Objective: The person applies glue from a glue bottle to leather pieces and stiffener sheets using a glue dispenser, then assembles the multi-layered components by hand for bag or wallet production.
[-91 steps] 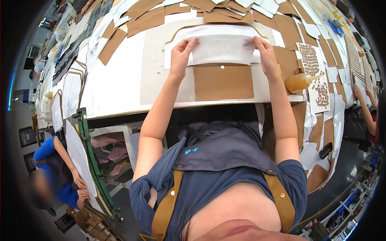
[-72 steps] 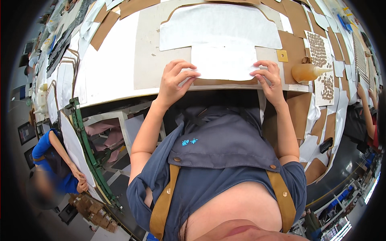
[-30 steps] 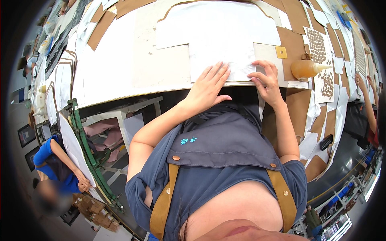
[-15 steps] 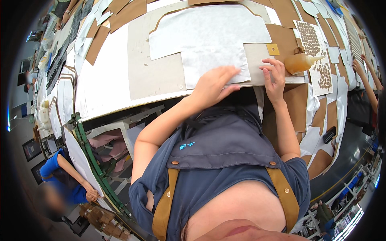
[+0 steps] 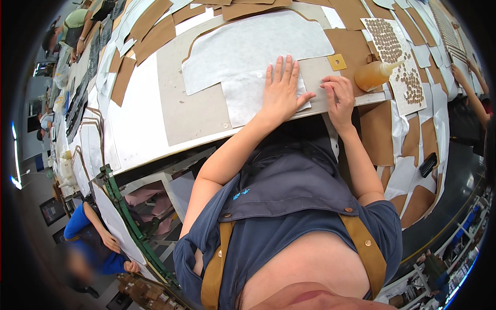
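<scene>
My left hand (image 5: 281,90) lies flat with fingers spread on a white fabric-like sheet (image 5: 248,46), cut with a wide body and a narrower tab. The tab reaches the table's near edge, and the sheet has a brown rim along its far side. A small pale disc (image 5: 260,75) sits on it, left of my fingertips. My right hand (image 5: 339,101) hovers at the table edge just right of the sheet, its fingers loosely bent and apart from the thumb; I see nothing in it. Beyond it are a squeeze bottle (image 5: 369,76) of amber liquid and a yellow square plate (image 5: 337,62) with a hole.
On the right, a white board (image 5: 385,39) carries many small brown discs. Brown and white cut pieces (image 5: 150,41) cover the far side of the table. A green metal frame (image 5: 121,212) stands at lower left, near a co-worker in blue (image 5: 95,237). Other people work farther off.
My left hand has gone from a blurred sweep near the sheet's edge to lying flat, farther up the tab. The pale disc now shows on the sheet. My right hand's fingers have drawn closer together.
</scene>
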A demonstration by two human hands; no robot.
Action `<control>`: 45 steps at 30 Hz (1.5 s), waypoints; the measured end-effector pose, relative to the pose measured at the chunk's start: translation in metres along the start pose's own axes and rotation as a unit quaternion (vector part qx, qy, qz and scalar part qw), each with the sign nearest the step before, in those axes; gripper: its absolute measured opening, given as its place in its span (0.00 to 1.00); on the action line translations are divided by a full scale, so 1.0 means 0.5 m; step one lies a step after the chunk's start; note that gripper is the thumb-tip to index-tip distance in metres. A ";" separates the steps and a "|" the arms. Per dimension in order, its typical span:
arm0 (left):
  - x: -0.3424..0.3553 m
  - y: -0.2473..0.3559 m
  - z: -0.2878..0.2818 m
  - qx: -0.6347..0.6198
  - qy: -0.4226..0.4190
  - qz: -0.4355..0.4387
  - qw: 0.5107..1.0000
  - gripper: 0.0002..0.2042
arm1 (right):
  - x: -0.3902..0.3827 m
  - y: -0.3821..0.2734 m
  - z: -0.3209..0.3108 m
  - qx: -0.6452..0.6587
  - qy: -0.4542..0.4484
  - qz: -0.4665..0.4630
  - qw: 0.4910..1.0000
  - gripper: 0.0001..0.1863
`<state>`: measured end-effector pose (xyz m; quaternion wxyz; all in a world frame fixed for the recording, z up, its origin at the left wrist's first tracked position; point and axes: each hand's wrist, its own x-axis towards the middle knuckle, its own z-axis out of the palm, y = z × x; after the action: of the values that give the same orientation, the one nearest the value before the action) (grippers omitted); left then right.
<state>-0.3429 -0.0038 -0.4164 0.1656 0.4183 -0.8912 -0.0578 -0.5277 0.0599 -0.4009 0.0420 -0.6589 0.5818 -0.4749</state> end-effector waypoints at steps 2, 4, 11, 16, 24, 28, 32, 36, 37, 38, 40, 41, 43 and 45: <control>0.001 0.001 0.001 0.003 -0.001 -0.002 1.000 0.47 | 0.000 -0.001 -0.001 0.001 0.002 0.003 1.000 0.08; 0.000 0.003 0.001 0.006 -0.003 -0.002 1.000 0.47 | -0.002 -0.001 -0.002 0.001 0.004 0.007 1.000 0.08; -0.006 0.025 -0.013 -0.012 -0.009 -0.014 1.000 0.51 | -0.003 0.000 -0.002 0.011 0.012 0.003 1.000 0.07; -0.037 0.060 -0.019 -0.032 -0.023 -0.002 0.999 0.52 | -0.005 0.004 -0.001 0.020 0.020 0.004 1.000 0.07; -0.105 0.109 -0.053 -0.023 -0.085 0.016 0.996 0.52 | -0.004 0.004 -0.001 0.030 0.023 0.006 0.999 0.09; -0.117 0.115 -0.062 -0.034 -0.082 0.023 0.996 0.50 | -0.005 0.001 -0.004 0.037 0.012 0.016 0.999 0.10; -0.130 0.096 -0.091 -0.278 -0.112 0.002 0.954 0.44 | -0.004 0.003 -0.006 0.036 0.012 0.021 0.999 0.09; -0.121 0.090 -0.087 -0.275 -0.030 -0.015 0.961 0.41 | 0.000 -0.003 -0.001 0.030 0.019 0.009 0.999 0.09; -0.119 0.089 -0.084 -0.162 0.008 0.002 0.987 0.41 | 0.002 -0.005 0.001 0.032 0.017 0.006 0.999 0.09; -0.123 0.090 -0.082 -0.161 0.011 -0.001 0.987 0.41 | 0.002 -0.009 0.003 0.029 0.015 0.008 0.999 0.08; -0.133 0.093 -0.081 -0.087 -0.034 0.004 0.996 0.40 | 0.003 -0.013 0.006 0.030 0.010 0.006 0.999 0.08; -0.138 0.092 -0.084 -0.085 -0.030 0.000 0.996 0.40 | 0.003 -0.015 0.006 0.021 -0.014 -0.009 1.000 0.08; -0.149 0.079 -0.098 -0.187 -0.072 0.063 0.978 0.36 | 0.004 -0.024 0.007 0.016 -0.041 -0.027 0.999 0.09; -0.163 0.048 -0.104 -0.277 -0.081 0.070 0.955 0.29 | 0.011 -0.037 0.007 -0.024 -0.115 -0.061 0.991 0.16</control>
<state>-0.2939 0.0756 -0.3821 0.2061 0.2863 -0.8776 -0.3244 -0.5124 0.0598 -0.3883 0.0632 -0.7443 0.5430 -0.3836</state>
